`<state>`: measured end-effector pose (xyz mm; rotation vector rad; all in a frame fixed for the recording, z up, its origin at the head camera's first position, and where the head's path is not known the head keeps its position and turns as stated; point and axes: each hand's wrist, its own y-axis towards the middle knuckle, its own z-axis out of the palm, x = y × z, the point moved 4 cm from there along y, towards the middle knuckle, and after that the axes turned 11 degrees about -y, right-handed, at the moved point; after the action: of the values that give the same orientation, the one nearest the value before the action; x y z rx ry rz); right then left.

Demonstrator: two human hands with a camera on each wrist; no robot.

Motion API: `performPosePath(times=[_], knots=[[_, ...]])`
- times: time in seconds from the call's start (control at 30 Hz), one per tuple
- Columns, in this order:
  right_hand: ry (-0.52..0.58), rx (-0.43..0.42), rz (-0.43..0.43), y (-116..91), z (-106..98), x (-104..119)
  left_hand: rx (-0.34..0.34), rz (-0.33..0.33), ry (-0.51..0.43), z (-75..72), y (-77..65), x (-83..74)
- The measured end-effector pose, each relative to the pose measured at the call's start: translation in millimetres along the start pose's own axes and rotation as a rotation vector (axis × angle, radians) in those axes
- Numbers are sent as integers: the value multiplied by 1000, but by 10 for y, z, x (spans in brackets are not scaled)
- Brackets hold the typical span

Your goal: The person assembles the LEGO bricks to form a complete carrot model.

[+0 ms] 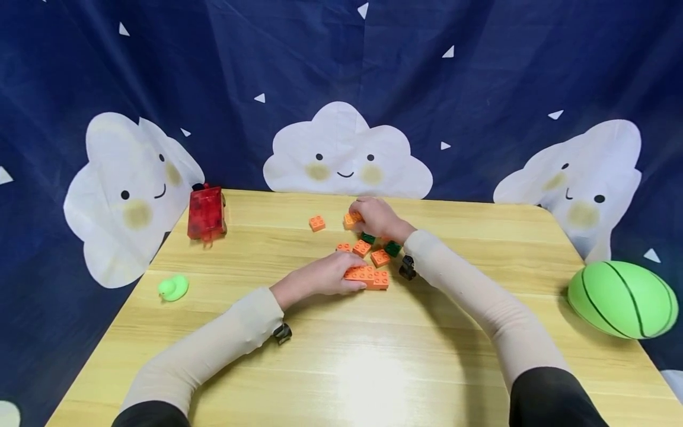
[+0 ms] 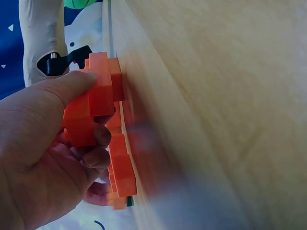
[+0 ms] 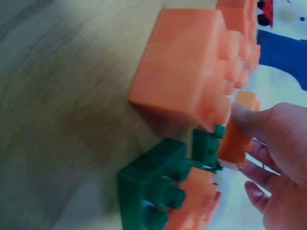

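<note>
My left hand (image 1: 329, 276) grips a few orange toy building bricks (image 1: 376, 279) stuck together, low over the table. In the left wrist view the thumb presses one face of these joined bricks (image 2: 101, 88), with the fingers curled behind. Farther back, my right hand (image 1: 377, 217) pinches a light orange brick (image 1: 350, 221) between thumb and fingers; the right wrist view shows this brick (image 3: 238, 132) on edge. Between the hands lie loose orange bricks (image 1: 380, 258) and green bricks (image 1: 393, 248). One more orange brick (image 1: 317, 223) sits apart, left of the right hand.
A red toy vehicle (image 1: 206, 212) stands at the table's back left, with a green rubber duck (image 1: 174, 288) nearer the left edge. A green ball (image 1: 622, 299) rests at the right edge. Behind the wooden table (image 1: 277, 379) hangs a blue curtain (image 1: 299, 53) with clouds.
</note>
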<state>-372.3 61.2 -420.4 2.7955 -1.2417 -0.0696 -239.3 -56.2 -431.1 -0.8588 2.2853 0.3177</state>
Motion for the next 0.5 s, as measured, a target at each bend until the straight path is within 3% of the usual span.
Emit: performPosePath(times=[0.2, 0.37, 0.5], knots=[[166, -72, -31, -143, -305, 7, -13, 8, 4, 11, -1, 6], [217, -63, -92, -437, -584, 60, -14, -7, 3, 5, -15, 13], [250, -59, -116, -711, -663, 54, -8, -13, -4, 0, -8, 14]])
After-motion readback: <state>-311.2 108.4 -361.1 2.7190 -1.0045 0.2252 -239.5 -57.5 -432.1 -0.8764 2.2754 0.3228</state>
